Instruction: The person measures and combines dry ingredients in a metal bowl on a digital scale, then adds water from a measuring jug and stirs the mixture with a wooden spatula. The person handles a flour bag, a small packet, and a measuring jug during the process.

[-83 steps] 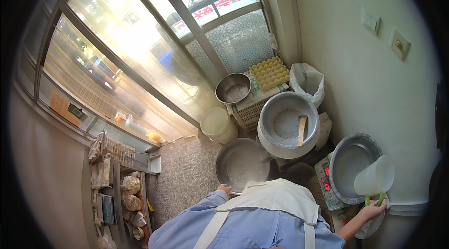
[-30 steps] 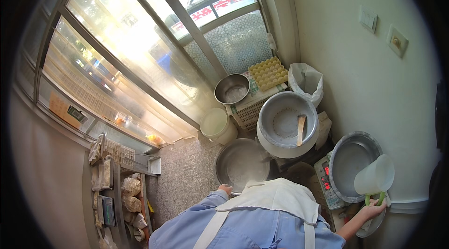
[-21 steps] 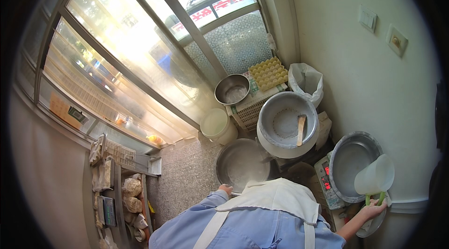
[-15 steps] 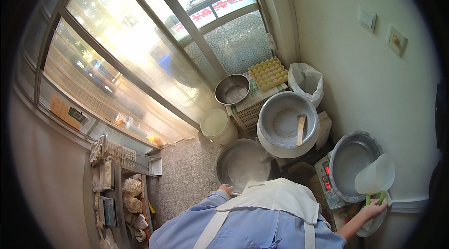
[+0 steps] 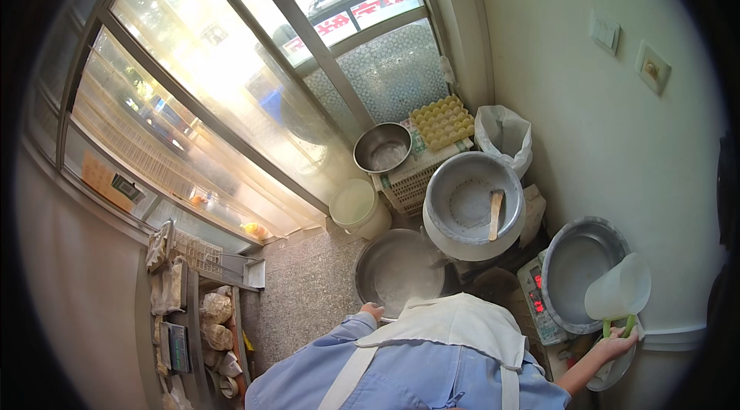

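Note:
In my right hand (image 5: 614,344) is the green handle of a translucent white plastic measuring jug (image 5: 619,287). The jug tilts over the near right side of a grey metal basin (image 5: 578,279), which sits on a digital scale (image 5: 539,302) with a red lit display. My left hand (image 5: 373,310) is at the near left rim of a wide, darker metal basin (image 5: 401,271), its fingers curled on the edge. A whitish dusting coats the inside of that basin. My apron hides part of its near side.
A metal bowl with a wooden-handled brush (image 5: 496,217) rests on a white tub (image 5: 470,247). Behind are a white bucket (image 5: 362,210), a steel bowl (image 5: 383,148), a yellow egg tray (image 5: 443,122) and a white bag (image 5: 505,132). Left stands a shelf with bagged goods (image 5: 218,321).

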The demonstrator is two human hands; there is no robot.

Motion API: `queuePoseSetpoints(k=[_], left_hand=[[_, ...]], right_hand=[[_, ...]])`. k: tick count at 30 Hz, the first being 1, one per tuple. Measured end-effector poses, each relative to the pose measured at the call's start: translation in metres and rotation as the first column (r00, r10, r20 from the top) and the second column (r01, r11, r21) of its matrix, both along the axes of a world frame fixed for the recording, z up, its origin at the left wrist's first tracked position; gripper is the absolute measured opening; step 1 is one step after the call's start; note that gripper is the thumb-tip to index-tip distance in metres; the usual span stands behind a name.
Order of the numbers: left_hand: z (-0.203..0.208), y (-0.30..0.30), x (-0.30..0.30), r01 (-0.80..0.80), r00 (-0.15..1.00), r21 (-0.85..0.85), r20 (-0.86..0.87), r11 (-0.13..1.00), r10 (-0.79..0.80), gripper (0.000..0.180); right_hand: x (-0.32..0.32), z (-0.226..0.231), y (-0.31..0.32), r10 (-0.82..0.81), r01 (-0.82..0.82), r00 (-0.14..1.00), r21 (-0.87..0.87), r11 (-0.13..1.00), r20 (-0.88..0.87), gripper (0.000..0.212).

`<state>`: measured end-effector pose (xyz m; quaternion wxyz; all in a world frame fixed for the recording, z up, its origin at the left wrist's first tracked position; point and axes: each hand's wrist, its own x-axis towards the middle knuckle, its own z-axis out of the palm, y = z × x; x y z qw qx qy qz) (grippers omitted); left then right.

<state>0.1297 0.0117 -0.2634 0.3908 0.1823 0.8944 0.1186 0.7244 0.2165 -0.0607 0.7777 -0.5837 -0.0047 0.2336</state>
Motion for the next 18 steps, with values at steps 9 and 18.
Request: queuePoseSetpoints(k=[9,18], left_hand=[[0.032,0.008,0.011,0.032,0.999,-0.039,-0.002,0.999,-0.032,0.059],[0.017,0.005,0.005,0.015,1.0,-0.024,0.013,1.0,-0.015,0.058]], right_hand=[[-0.004,0.002,0.002,-0.023,0.023,1.0,0.02,1.0,0.008,0.025],[-0.011,0.01,0.005,-0.056,0.056,0.998,0.028,0.998,-0.024,0.022]])
